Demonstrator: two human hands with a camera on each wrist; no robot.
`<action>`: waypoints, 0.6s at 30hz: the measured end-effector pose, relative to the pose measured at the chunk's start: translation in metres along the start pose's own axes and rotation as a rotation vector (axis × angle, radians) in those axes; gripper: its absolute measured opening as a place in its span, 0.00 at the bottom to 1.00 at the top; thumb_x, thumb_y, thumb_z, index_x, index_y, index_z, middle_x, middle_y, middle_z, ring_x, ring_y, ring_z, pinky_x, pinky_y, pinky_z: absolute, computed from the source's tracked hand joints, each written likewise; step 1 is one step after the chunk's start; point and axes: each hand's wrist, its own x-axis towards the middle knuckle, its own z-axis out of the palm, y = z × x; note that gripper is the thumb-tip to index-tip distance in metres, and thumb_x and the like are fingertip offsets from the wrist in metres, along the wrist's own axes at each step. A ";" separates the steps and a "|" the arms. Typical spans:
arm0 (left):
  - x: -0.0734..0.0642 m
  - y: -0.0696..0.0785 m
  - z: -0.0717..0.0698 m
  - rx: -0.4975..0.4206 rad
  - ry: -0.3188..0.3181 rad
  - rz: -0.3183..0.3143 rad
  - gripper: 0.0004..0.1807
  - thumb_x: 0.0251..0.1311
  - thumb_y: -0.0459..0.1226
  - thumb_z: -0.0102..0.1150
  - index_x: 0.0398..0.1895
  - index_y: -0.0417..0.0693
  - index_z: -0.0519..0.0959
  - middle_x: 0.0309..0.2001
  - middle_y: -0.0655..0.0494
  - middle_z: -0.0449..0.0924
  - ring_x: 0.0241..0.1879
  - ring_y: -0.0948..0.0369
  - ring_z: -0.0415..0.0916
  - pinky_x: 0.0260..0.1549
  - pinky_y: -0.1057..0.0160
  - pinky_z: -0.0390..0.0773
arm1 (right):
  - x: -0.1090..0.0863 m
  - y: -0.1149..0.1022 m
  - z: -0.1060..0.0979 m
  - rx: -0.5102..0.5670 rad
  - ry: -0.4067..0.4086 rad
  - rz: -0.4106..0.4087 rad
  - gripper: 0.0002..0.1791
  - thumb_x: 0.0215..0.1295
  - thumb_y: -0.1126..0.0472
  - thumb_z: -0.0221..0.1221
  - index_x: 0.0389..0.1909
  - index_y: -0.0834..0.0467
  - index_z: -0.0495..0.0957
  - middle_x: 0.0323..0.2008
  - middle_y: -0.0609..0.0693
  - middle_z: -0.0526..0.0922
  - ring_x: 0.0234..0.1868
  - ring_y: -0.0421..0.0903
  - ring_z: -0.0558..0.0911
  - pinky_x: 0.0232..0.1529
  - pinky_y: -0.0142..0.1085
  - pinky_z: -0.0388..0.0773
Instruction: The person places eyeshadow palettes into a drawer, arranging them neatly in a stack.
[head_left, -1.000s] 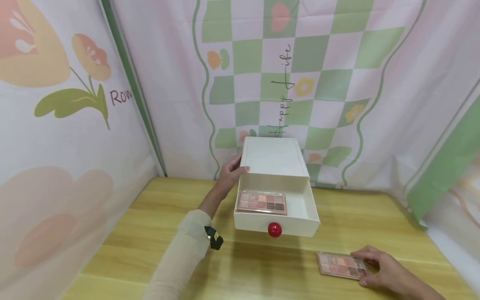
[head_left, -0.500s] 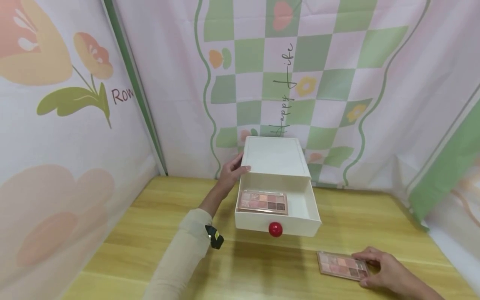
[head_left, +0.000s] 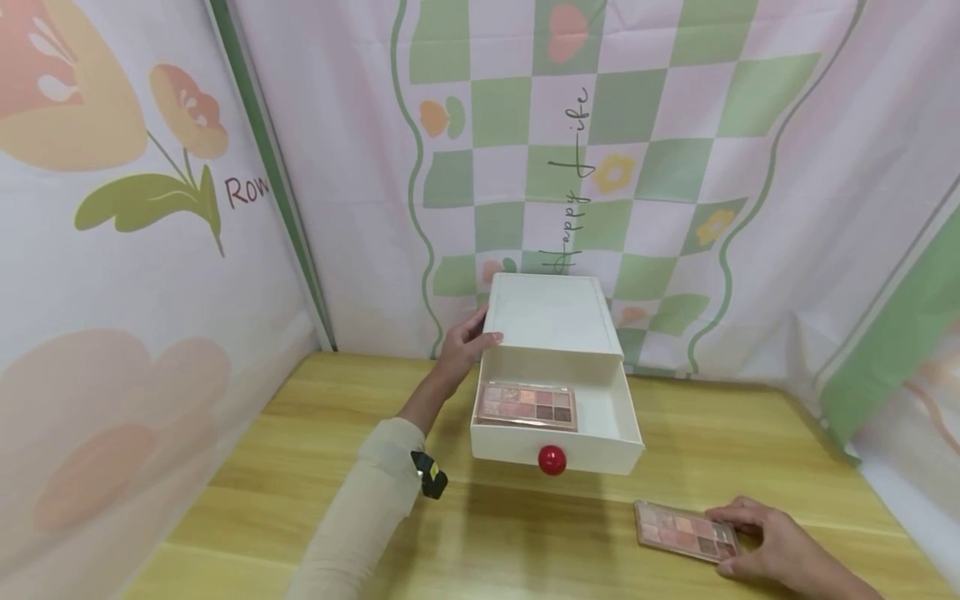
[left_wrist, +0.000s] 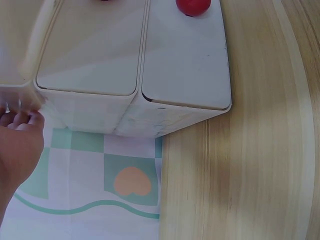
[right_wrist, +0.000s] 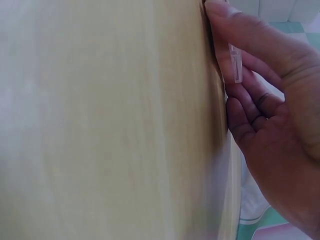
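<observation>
White plastic, a three-tier drawer unit (head_left: 553,312) stands on the wood-grain tabletop (head_left: 300,475), its front facing the person.

Head view: Read the script on the checked cloth (head_left: 555,229) behind the unit as "Happy Life", running upward. The cloth (head_left: 270,275) at the left carries "Row", its last letter meeting a green border. The top drawer (head_left: 611,412), fitted with a red knob (head_left: 552,460), is pulled out toward the person. Inside, against its left wall, lies the drawer palette (head_left: 527,406), long axis crosswise. The table palette (head_left: 686,533) lies to the right of the drawer and nearer the person, colour pans upward; its long axis runs left to right, the right end angled slightly toward the person. The right hand (head_left: 776,542) pinches that right end—thumb on the near side, fingers on the far side, gap set by the palette's width. The left hand (head_left: 457,354) is spread on the unit's left side, thumb on the top edge, clasping nothing.

Left wrist view: Two lower drawer fronts (left_wrist: 185,55), both closed, appear here only, with a lower red knob (left_wrist: 193,5). Bent fingertips touch the side wall.

Right wrist view: A narrow clear piece (right_wrist: 235,65) shows between thumb and fingers—I cannot tell whether it belongs to the palette.
</observation>
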 end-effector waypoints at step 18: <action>0.000 -0.001 -0.001 -0.004 -0.014 0.002 0.42 0.63 0.41 0.59 0.80 0.50 0.56 0.80 0.47 0.57 0.77 0.48 0.62 0.74 0.51 0.69 | 0.005 -0.017 -0.007 -0.022 -0.048 0.132 0.34 0.46 0.47 0.77 0.56 0.54 0.83 0.51 0.49 0.82 0.45 0.19 0.69 0.42 0.15 0.71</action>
